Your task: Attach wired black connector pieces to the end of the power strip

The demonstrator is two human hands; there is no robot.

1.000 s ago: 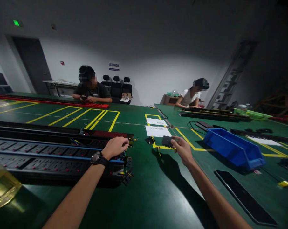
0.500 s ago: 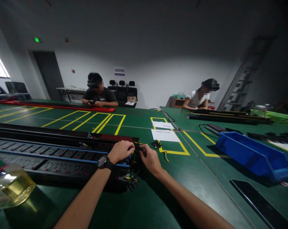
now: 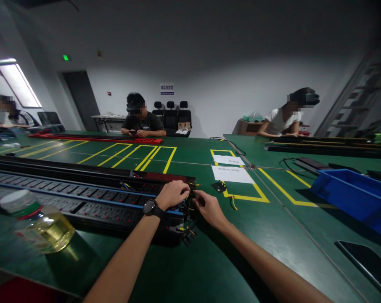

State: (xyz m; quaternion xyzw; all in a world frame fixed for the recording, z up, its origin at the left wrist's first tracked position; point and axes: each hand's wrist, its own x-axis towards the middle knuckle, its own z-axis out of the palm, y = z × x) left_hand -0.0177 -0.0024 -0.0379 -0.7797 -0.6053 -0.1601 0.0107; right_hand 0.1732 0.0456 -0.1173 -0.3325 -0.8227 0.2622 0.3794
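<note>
Long black power strips with rows of sockets and blue edges lie side by side at the left. At their right end my left hand, with a black watch on its wrist, is closed, thumb and fingers pinched together. Facing it, my right hand is closed in a pinch too. Between the fingertips is a small dark part at the strip's end, mostly hidden. A black end piece with prongs hangs at the nearest strip's end by short wires. Right of my hands lies another black end piece with yellow wires nearby.
A bottle of yellow liquid stands at the left front. White paper sheets lie beyond my hands. At the right are a blue bin and a phone. Several people sit across the green table, near a red frame.
The view has swung left, so the scene sits farther right and the bottle shows more fully. Both hands stay pinched at the strip's end, their fingertips slightly shifted around the dark part.
</note>
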